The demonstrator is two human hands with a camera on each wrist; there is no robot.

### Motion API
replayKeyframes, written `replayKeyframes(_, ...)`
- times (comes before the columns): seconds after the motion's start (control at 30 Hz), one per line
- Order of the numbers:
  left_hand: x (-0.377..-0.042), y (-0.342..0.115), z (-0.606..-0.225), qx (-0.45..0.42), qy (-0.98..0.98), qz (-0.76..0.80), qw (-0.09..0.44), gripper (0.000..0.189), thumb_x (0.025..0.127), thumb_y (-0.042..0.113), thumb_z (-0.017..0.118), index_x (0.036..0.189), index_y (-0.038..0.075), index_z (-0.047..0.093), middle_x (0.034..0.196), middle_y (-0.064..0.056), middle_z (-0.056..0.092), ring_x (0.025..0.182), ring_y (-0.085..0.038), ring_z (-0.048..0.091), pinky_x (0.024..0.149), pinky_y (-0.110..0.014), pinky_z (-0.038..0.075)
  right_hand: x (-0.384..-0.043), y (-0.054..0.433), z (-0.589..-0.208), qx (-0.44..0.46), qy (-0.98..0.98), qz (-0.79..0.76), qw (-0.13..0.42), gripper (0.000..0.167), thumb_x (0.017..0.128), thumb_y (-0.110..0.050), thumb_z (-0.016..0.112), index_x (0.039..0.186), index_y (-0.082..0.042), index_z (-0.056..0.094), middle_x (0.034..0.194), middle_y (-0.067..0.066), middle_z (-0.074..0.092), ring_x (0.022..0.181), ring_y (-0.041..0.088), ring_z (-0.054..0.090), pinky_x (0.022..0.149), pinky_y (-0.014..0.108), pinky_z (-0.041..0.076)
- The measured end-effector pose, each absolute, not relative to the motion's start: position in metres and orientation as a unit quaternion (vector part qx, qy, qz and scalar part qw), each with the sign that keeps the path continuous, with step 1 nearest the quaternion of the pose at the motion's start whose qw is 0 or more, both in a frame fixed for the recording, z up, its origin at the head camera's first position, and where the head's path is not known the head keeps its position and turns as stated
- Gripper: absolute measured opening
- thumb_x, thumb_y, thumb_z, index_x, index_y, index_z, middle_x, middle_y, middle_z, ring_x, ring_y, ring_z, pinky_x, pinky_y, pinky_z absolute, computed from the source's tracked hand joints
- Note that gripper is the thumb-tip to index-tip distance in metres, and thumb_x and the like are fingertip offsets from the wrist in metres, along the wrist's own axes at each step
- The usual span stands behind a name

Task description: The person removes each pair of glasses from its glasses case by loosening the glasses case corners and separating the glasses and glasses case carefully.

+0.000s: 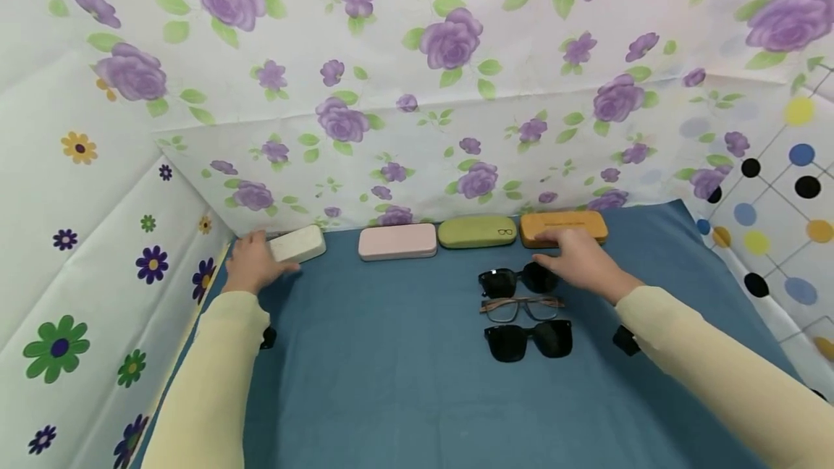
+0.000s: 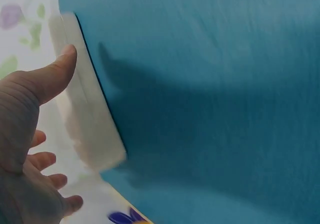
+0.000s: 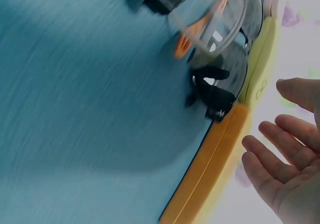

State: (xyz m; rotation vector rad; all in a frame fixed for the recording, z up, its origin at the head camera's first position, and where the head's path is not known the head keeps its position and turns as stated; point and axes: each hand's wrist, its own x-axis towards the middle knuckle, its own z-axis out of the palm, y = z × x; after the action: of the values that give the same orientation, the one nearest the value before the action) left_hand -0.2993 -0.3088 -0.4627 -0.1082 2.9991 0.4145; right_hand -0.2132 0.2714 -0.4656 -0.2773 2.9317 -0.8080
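At the back left, a white glasses case [image 1: 300, 243] lies askew on the blue cloth. My left hand [image 1: 252, 263] is at its left end, thumb and fingers apart; the left wrist view has the thumb in front of the case [image 2: 92, 104], and contact cannot be made out. Over the front of an orange glasses case [image 1: 589, 226] hovers my right hand [image 1: 584, 260], its fingers spread and holding nothing. Just below that hand are black sunglasses [image 1: 500, 282], then clear-lens glasses [image 1: 503, 310] and a larger pair of black sunglasses [image 1: 552, 339].
A pink glasses case [image 1: 397, 242] and a green glasses case [image 1: 477, 231] stand in the back row, between the white and orange ones. Flower-printed sheeting [image 1: 449, 121] rises behind them. Patterned walls [image 1: 775, 237] close in both sides of the blue cloth [image 1: 391, 382].
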Motion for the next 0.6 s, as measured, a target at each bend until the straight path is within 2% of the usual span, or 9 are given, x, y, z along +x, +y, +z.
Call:
replayKeyframes(0.1, -0.296, -0.323, -0.467, -0.055, 0.986, 0.143, 0.071, 0.115, 0.068, 0.056, 0.076, 0.145, -0.006, 0.017, 0.140, -0.036, 0.025, 0.125, -0.058, 0.023, 0.093, -0.073, 0.024, -0.211, 0.282, -0.467, -0.078, 0.960, -0.266, 0.039, 0.050, 0.086, -0.035, 0.067, 0.128, -0.009, 0.057, 0.125, 0.012, 0.061, 0.111, 0.029, 0.060, 0.083, 0.047, 0.051)
replayKeyframes(0.3, -0.289, -0.342, -0.476, -0.061, 0.979, 0.174, 0.090, 0.112, 0.073, 0.048, 0.076, 0.144, -0.012, 0.013, 0.135, -0.040, 0.028, 0.118, -0.054, 0.034, 0.095, -0.063, 0.033, -0.209, 0.297, -0.473, -0.070, 0.956, -0.281, 0.042, 0.044, 0.087, -0.028, 0.067, 0.125, -0.009, 0.059, 0.122, 0.012, 0.063, 0.111, 0.031, 0.060, 0.082, 0.047, 0.052)
replayKeyframes(0.53, -0.296, -0.341, -0.487, -0.062, 0.975, 0.181, 0.117, 0.107, 0.083, 0.044, 0.067, 0.146, -0.009, -0.002, 0.142, -0.041, 0.017, 0.126, -0.056, 0.026, 0.102, -0.064, 0.027, -0.206, 0.303, -0.475, -0.067, 0.955, -0.285, 0.037, 0.040, 0.087, -0.025, 0.067, 0.123, -0.008, 0.062, 0.120, 0.014, 0.064, 0.111, 0.033, 0.059, 0.084, 0.050, 0.050)
replayKeyframes(0.6, -0.298, -0.340, -0.491, -0.071, 0.972, 0.189, 0.119, 0.106, 0.083, 0.044, 0.066, 0.147, -0.007, 0.000, 0.141, -0.040, 0.020, 0.125, -0.054, 0.030, 0.100, -0.063, 0.030, -0.204, 0.304, -0.474, -0.064, 0.955, -0.285, 0.040, 0.040, 0.087, -0.025, 0.067, 0.123, -0.007, 0.061, 0.120, 0.014, 0.063, 0.111, 0.033, 0.059, 0.084, 0.050, 0.050)
